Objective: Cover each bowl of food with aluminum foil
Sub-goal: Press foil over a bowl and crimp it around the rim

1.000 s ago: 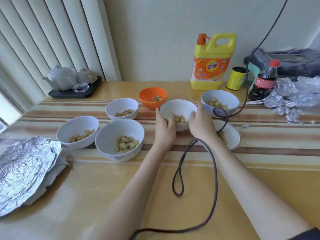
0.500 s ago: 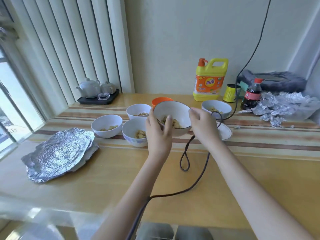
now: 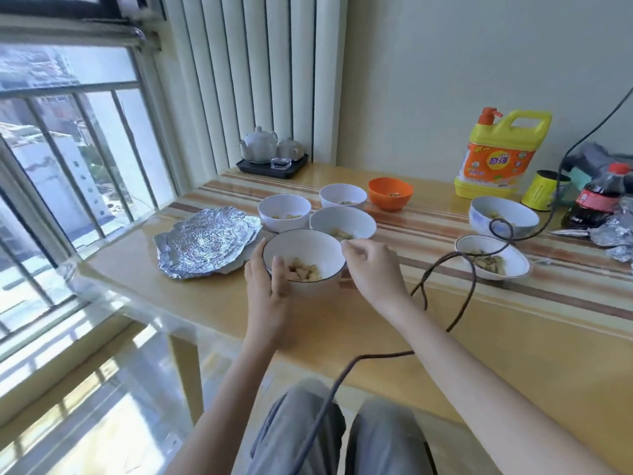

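The dark-rimmed bowl (image 3: 304, 260) has come from mid-worktop (image 3: 342, 323) toward the left edge, beside the foil sheets (image 3: 205, 246). Left hand (image 3: 265, 289) grips its rim, thumb inside; right hand's (image 3: 371, 269) fingers pinch the far rim, so covering seems next

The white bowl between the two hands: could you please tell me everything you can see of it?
The white bowl is round and deep, glossy like ceramic or melamine, with a thin dark line along its rim. It stands upright and uncovered, holding a small heap of pale food chunks. It is near the table's front left, just right of the foil sheets. The left hand grips its near-left rim; the right hand touches its right rim.
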Available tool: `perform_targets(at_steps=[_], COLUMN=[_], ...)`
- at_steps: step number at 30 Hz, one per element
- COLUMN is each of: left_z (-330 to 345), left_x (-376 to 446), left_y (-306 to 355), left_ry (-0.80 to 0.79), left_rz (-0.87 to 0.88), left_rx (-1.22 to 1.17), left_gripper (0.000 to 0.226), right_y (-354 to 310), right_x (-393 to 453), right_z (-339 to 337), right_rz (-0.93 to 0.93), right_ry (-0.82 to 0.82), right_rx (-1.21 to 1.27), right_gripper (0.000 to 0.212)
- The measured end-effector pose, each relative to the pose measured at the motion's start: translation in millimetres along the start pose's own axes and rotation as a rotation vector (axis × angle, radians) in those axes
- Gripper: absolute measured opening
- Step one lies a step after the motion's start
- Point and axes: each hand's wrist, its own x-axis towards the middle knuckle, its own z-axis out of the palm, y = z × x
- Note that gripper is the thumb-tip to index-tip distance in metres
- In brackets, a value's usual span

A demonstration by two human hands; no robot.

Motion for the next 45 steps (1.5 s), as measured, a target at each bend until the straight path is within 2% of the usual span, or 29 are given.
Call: perform_targets(at_steps=[6, 9, 12, 14, 15, 17, 19, 22, 25, 28, 31, 34, 36, 39, 40, 41, 43, 45], left_z=[-20, -26, -40, -56, -65, -79, -86, -85, -85, -90, -94, -95, -92, -81, -76, -71, -63, -60], left_x=[18, 23, 31, 45, 55, 72, 81, 83, 83, 85, 94, 101, 105, 104, 102, 98, 92, 89], left_y=[-20, -23, -28, -32, -36, -45, -54, -52, -47, -33, -13, 18, 34, 46, 47, 48, 45, 37], left_ry=[-0.098, -0.166, -0.079, -0.008, -0.053, -0.256, -0.352, -0.224, -0.025, 0.185, 0.385, 0.468, 0.472, 0.32, 0.264, 0.225, 0.181, 0.144], left_rz=[-0.037, 0.015, 0.153, 0.185, 0.171, 0.092, 0.056, 0.039, 0.027, 0.161, 0.329, 0.336, 0.167, -0.148, -0.218, -0.268, -0.317, -0.32], left_rx=[0.128, 0.233, 0.538, 0.642, 0.691, 0.813, 0.845, 0.769, 0.646, 0.495, 0.419, 0.147, -0.094, -0.424, -0.465, -0.468, -0.434, -0.416], left_gripper=[0.076, 0.075, 0.069, 0.056, 0.049, 0.048, 0.03, 0.012, 0.014, 0.013, 0.015, 0.013, 0.016, 0.017, 0.016, 0.016, 0.018, 0.026], right_y=[4, 14, 26, 29, 28, 28, 31, 36, 37, 32, 20, 4, -9, -28, -34, -36, -35, -27], right_x=[18, 23, 30, 35, 37, 41, 46, 50, 52, 56, 59, 63, 68, 78, 80, 81, 79, 77], right_z=[18, 25, 29, 29, 29, 29, 28, 27, 24, 21, 20, 19, 21, 25, 27, 28, 26, 21], right_rz=[-0.031, -0.064, -0.117, -0.142, -0.15, -0.17, -0.178, -0.154, -0.151, -0.177, -0.257, -0.326, -0.257, 0.024, 0.111, 0.2, 0.348, 0.442], right_ry=[-0.057, -0.037, 0.028, 0.092, 0.116, 0.148, 0.163, 0.125, 0.085, 0.073, 0.154, 0.189, 0.106, -0.208, -0.312, -0.373, -0.348, -0.225], right_rx=[-0.014, -0.035, -0.119, -0.154, -0.151, -0.14, -0.116, -0.079, -0.074, -0.077, -0.019, 0.103, 0.227, 0.48, 0.612, 0.741, 0.92, 0.935], right_gripper=[0.048, 0.044, 0.037, 0.027, 0.02, 0.012, 0.011, 0.013, 0.017, 0.014, 0.011, 0.008, 0.018, 0.059, 0.062, 0.054, 0.035, 0.052])
